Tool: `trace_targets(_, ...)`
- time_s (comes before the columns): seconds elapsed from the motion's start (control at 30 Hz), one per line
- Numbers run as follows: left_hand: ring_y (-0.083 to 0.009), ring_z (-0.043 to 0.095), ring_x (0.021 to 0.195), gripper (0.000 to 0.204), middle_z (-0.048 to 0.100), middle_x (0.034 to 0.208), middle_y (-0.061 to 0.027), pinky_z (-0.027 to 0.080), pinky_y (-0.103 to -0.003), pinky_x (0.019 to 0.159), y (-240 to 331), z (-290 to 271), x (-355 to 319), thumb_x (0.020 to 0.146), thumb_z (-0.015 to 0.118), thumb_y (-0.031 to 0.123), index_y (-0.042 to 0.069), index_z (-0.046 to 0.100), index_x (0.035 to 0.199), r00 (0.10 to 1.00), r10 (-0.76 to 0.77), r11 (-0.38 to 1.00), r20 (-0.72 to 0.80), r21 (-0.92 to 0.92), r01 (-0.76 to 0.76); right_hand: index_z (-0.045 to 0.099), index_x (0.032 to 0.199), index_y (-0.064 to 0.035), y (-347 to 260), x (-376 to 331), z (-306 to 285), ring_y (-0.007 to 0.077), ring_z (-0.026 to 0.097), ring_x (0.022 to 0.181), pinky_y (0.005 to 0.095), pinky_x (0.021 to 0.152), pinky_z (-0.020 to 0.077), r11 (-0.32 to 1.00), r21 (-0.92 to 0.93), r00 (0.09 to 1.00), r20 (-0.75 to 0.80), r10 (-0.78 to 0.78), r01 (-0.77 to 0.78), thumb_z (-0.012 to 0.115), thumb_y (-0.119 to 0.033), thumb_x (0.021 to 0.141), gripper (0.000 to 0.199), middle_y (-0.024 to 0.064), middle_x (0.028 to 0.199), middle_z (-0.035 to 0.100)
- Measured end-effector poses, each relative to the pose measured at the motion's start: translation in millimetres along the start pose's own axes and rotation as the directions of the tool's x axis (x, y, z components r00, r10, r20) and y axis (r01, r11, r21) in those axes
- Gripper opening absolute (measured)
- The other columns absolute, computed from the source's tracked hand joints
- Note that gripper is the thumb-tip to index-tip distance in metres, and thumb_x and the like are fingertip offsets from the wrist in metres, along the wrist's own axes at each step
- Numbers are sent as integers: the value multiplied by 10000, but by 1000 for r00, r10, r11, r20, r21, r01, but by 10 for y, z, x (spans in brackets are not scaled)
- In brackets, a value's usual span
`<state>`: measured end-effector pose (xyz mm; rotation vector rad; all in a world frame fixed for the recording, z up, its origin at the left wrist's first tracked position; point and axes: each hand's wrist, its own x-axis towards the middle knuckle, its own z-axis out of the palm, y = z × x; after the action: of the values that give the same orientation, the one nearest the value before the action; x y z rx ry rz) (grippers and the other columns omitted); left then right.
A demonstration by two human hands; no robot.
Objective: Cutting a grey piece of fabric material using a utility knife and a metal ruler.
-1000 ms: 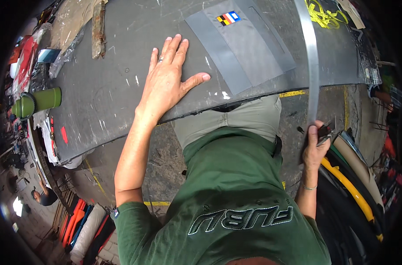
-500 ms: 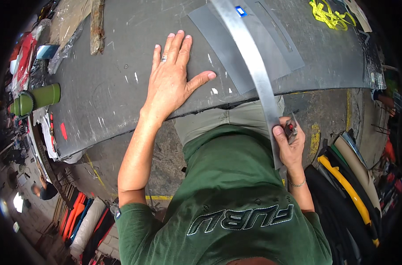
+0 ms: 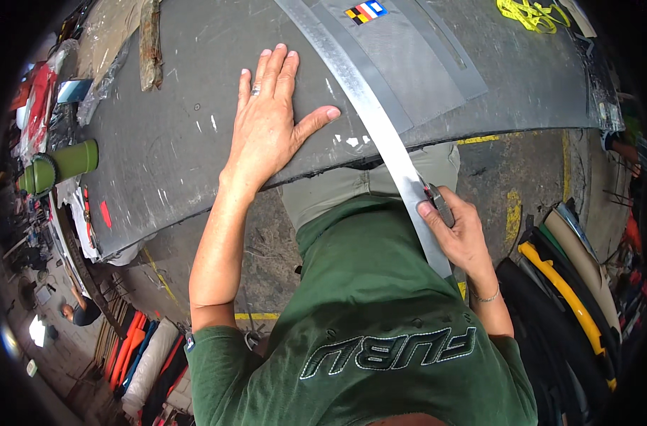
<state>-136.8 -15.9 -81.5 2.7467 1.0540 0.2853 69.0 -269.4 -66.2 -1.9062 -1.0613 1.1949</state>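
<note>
My left hand [image 3: 267, 135] lies flat on the dark worktable [image 3: 196, 153], fingers stretched and thumb out to the side, holding nothing. With my right hand [image 3: 460, 231] I grip the lower part of a long metal straightedge [image 3: 370, 106], the thumb pressed on its face. The same hand also holds a small grey utility knife [image 3: 441, 206] with a red part. The straightedge runs from beyond the table's near edge across to the far side. It lies along the left margin of a flat grey mesh panel [image 3: 416, 60], which bears a small multicoloured patch [image 3: 366, 12].
A yellow tape measure [image 3: 529, 15] lies heaped at the far right. A wooden strip [image 3: 151, 46] and a green bottle [image 3: 71, 160] are at the left. Material rolls stand on both sides, including a yellow one [image 3: 561, 295]. Another person [image 3: 82, 310] is at the lower left.
My right hand has moved the straightedge leftward over the panel, uncovering its mesh and the patch. The knife has turned in my grip. My left hand stays nearly in place.
</note>
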Motion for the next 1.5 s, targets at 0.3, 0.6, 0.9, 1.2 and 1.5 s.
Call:
trace_targets(0.3, -388, 219, 1572, 913, 285, 1667, -243, 174, -495, 1287, 43, -185, 119, 951, 653, 580, -26, 363, 1569, 998, 57, 991, 8, -118, -55, 640, 1213, 1, 157, -55, -21, 136, 522, 783, 292, 750, 461, 995, 54, 969, -238, -70, 85, 690, -323, 1000, 391, 42, 810, 581)
trace_targets(0.6, -396, 272, 1552, 885, 346, 1634, -260, 251, -476, 1267, 2, -256, 429, 921, 705, 554, -30, 438, 1530, 997, 77, 996, 22, 50, -78, 650, 1214, -3, 40, 78, 72, 104, 608, 771, 306, 705, 502, 975, 79, 973, -117, -198, 208, 758, -197, 945, 348, 92, 861, 671)
trace_targets(0.9, -410, 286, 1541, 979, 380, 1621, -235, 278, -506, 1253, -74, -91, 378, 829, 767, 585, 4, 433, 1542, 991, 134, 988, -11, 79, -132, 601, 1384, -1, -255, -57, 96, 356, 717, 847, 395, 753, 568, 868, -368, 930, -22, -367, 334, 767, 74, 700, 708, 201, 1053, 727)
trace_targets(1.2, -337, 570, 1340, 565, 550, 1491, -154, 496, -439, 1077, 231, -439, 331, 854, 843, 311, 90, 670, 1345, 968, 105, 978, -229, -154, -142, 652, 1161, 30, -124, 75, 117, 229, 702, 793, 341, 730, 550, 969, -78, 946, -210, -247, 235, 818, -130, 875, 367, 152, 960, 719)
trace_targets(1.5, -409, 513, 1382, 689, 483, 1516, -258, 466, -460, 1128, -1, -183, 485, 957, 721, 344, -56, 483, 1465, 994, 106, 992, 0, -68, -106, 614, 1004, 43, -19, 242, 48, 118, 566, 720, 319, 664, 494, 991, -60, 986, -109, -129, 124, 826, -190, 886, 336, 103, 754, 601)
